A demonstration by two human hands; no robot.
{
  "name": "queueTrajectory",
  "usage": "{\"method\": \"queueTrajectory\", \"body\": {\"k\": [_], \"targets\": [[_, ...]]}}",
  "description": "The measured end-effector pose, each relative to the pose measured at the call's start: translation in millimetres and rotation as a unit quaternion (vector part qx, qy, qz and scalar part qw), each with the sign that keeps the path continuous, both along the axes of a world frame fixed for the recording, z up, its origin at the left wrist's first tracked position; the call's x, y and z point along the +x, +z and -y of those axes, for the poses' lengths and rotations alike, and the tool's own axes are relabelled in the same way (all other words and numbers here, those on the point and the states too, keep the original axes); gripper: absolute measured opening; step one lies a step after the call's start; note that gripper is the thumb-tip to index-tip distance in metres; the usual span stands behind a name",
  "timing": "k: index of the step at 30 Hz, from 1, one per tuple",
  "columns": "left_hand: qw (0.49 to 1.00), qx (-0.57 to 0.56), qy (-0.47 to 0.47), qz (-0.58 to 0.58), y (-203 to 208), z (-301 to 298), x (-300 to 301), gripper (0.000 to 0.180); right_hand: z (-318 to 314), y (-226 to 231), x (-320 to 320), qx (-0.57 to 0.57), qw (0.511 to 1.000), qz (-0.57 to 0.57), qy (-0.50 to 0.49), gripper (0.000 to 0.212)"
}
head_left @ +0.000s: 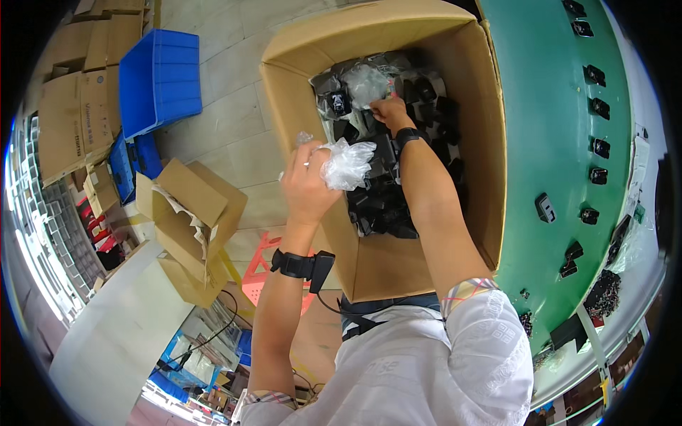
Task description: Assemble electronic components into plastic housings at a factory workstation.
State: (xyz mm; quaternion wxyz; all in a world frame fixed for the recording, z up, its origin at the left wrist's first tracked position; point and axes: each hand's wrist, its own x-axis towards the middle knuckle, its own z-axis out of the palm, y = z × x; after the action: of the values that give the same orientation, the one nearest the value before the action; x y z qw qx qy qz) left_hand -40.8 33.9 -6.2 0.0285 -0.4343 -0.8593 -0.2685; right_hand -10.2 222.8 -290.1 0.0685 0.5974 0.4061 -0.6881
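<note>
From here I see the left hand (pixel 305 183) clutching crumpled clear plastic (pixel 349 165), likely light, soft, slippery, best gripped bunched; ahead and rightward, the right hand (pixel 389 113) dips inside the carton (pixel 389 273), its grip unclear.

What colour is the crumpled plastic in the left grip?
Clear to whitish: the crumpled plastic in the left grip, best seen in the head view.

You worked in bright, mostly even light, with white light strips (pixel 30 248) glaring at the far left rim. Crumpled plastic film (pixel 348 167) caught highlights, while black parts (pixel 387 209) lost detail. Fisheye distortion bowed the surface's (pixel 526 106) right edge; the view's corners went black.
</note>
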Motion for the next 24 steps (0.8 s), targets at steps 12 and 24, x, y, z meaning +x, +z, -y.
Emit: {"method": "queueTrajectory", "body": {"k": [12, 24], "targets": [[1.0, 0.021, 0.008, 0.016, -2, 2, 2, 0.03, -16, 125, 114, -0.248, 0.829, -0.424, -0.266, 0.029], [0.999, 0.019, 0.018, 0.02, -10, 2, 0, 0.028, -27, 114, 114, -0.042, 0.989, -0.085, 0.11, 0.036]]}}
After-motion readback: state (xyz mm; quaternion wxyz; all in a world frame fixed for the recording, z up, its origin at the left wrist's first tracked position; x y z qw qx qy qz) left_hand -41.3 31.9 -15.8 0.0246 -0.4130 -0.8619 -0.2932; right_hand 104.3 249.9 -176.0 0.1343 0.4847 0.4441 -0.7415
